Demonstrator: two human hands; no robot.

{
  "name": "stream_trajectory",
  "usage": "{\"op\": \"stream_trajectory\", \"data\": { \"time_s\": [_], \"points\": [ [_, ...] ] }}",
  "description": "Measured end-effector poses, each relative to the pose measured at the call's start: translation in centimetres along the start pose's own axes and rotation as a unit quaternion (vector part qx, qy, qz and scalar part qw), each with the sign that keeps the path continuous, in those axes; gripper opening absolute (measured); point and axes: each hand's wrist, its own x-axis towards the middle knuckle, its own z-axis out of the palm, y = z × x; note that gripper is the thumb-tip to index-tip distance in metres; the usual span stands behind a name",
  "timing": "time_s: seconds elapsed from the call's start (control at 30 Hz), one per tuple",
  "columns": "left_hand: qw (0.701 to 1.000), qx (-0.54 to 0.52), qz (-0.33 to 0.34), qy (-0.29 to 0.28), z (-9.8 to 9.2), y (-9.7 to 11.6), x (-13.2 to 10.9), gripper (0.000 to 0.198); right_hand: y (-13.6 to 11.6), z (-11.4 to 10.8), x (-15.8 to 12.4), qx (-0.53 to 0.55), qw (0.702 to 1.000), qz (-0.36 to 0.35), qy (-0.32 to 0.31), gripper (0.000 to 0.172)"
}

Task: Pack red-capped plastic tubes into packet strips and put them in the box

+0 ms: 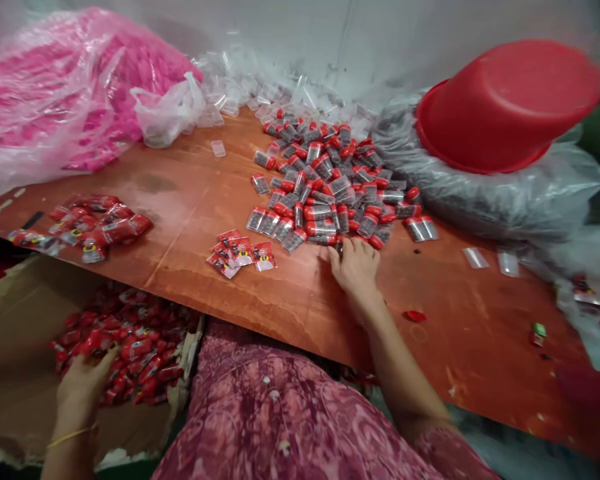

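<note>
My right hand [357, 267] is at the near edge of a heap of small clear containers with red caps [325, 180], dark contents inside. Its fingers are curled, with thumb and forefinger closed on one of these containers, mostly hidden. Down to the left, my left hand [85, 380] is over a cardboard box [15, 360] holding many red printed packets [140, 347]. Its thumb stands apart from the fingers, whose tips are partly hidden, and I see nothing held. Between the hands, several flat red printed cards [240, 252] lie on the orange-brown table [180, 200].
More red packets [103, 223] lie at the table's left edge. Behind them bulges a bag of pink pieces [80, 87]. Loose clear cases [230, 93] line the wall. An upturned red tub [510, 100] rests on a grey-filled bag [460, 193]. A red cap [414, 315] lies at right.
</note>
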Motion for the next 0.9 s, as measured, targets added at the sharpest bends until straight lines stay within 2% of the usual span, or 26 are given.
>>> {"op": "stream_trajectory", "data": {
  "time_s": [0.03,0.07,0.1,0.13,0.2,0.27,0.37,0.43,0.53,0.67,0.77,0.9],
  "points": [
    [0.994,0.072,0.023,0.081,-0.4,-0.5,0.3,0.039,0.6,0.6,-0.3,-0.028,1.0,-0.01,-0.009,0.042],
    [0.983,0.11,0.055,0.138,-0.3,-0.4,0.2,0.043,0.8,1.1,-0.8,-0.043,0.999,-0.026,-0.016,0.042],
    [0.972,0.118,0.103,0.174,0.2,0.1,-0.3,0.046,0.7,1.6,-1.4,-0.05,0.997,-0.048,-0.021,0.042],
    [0.961,0.104,0.182,0.182,1.2,1.1,-1.0,0.046,0.5,2.0,-2.2,-0.051,0.996,-0.069,-0.022,0.042],
    [0.935,0.033,0.332,0.119,4.4,4.1,-3.0,0.036,-0.5,2.3,-3.7,-0.042,0.994,-0.101,-0.017,0.042],
    [0.892,0.033,0.449,0.045,8.4,7.7,-5.1,0.031,-1.3,2.4,-4.9,-0.025,0.993,-0.113,-0.005,0.04],
    [0.838,0.086,0.537,-0.047,13.7,12.3,-7.3,0.033,-2.1,2.4,-5.8,0.014,0.995,-0.1,0.018,0.036],
    [0.821,0.104,0.551,-0.101,16.0,14.1,-7.9,0.033,-2.3,2.2,-6.1,0.052,0.994,-0.094,0.033,0.034],
    [0.82,0.102,0.548,-0.127,17.3,15.2,-7.9,0.025,-2.8,1.8,-6.2,0.11,0.986,-0.114,0.055,0.027],
    [0.827,0.049,0.543,-0.138,17.0,15.0,-8.3,0.019,-4.3,1.3,-6.0,0.17,0.971,-0.15,0.081,0.021],
    [0.831,0.022,0.534,-0.153,16.8,14.8,-8.9,0.021,-5.6,0.9,-5.7,0.208,0.961,-0.164,0.073,0.02],
    [0.842,0.01,0.525,-0.128,16.3,14.9,-9.1,0.02,-6.5,0.3,-5.4,0.273,0.951,-0.137,0.047,0.021]
  ]
}}
